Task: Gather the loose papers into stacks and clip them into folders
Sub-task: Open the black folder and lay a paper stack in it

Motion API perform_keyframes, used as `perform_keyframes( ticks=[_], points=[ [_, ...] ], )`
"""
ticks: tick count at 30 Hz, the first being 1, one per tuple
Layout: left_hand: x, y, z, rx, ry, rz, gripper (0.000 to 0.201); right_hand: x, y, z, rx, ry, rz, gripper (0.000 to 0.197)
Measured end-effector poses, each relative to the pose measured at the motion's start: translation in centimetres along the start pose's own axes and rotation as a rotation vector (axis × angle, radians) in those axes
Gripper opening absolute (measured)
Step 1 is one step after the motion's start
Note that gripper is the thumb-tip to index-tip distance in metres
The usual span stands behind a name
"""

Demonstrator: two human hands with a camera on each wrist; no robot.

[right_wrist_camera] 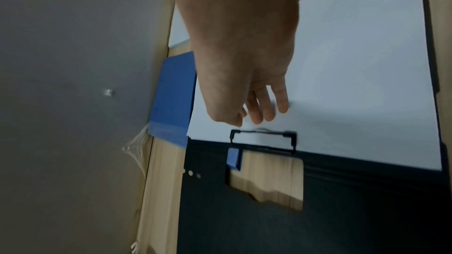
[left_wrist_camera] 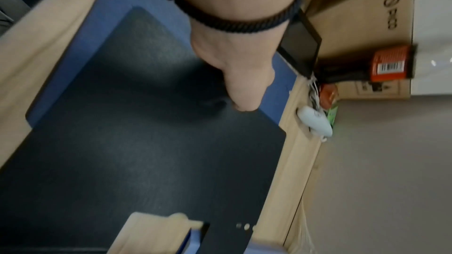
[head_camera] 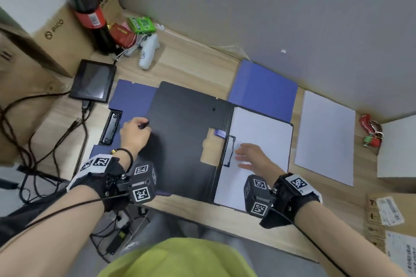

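Observation:
A black folder [head_camera: 180, 137] lies open on the desk. Its right half holds a stack of white paper [head_camera: 261, 132] under a black wire clip [head_camera: 228, 150]. My left hand [head_camera: 140, 125] grips the left edge of the folder's black cover [left_wrist_camera: 146, 142], the thumb on top and the fingers curled under. Straight fingers of my right hand [head_camera: 242, 156] rest on the paper [right_wrist_camera: 354, 84], just short of the clip [right_wrist_camera: 263, 140]. An open blue folder [head_camera: 130, 96] with its own clip bar [head_camera: 111, 128] lies beneath on the left. Loose white sheets [head_camera: 324, 137] sit to the right.
A closed blue folder [head_camera: 263, 90] lies at the back by the grey partition. A small screen [head_camera: 93, 81], dark bottle [head_camera: 92, 22], white controller [head_camera: 148, 49] and cardboard boxes crowd the back left. Cables hang off the left edge. A white box [head_camera: 396, 148] and red keychain [head_camera: 371, 130] sit far right.

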State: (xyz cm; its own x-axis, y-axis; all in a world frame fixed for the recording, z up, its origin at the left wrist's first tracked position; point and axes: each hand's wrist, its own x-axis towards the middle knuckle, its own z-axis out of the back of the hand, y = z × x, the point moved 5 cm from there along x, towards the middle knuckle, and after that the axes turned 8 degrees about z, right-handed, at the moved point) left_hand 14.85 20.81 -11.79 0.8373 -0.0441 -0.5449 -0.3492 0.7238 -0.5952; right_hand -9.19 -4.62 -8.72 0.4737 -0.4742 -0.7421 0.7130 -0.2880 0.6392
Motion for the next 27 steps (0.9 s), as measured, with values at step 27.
perform_keyframes(
  ticks=[27],
  points=[
    [-14.5,-18.5,-0.9,-0.181,0.765,-0.407,0.037,-6.5,10.2,-0.6,0.532,0.356,0.287,0.063]
  ],
)
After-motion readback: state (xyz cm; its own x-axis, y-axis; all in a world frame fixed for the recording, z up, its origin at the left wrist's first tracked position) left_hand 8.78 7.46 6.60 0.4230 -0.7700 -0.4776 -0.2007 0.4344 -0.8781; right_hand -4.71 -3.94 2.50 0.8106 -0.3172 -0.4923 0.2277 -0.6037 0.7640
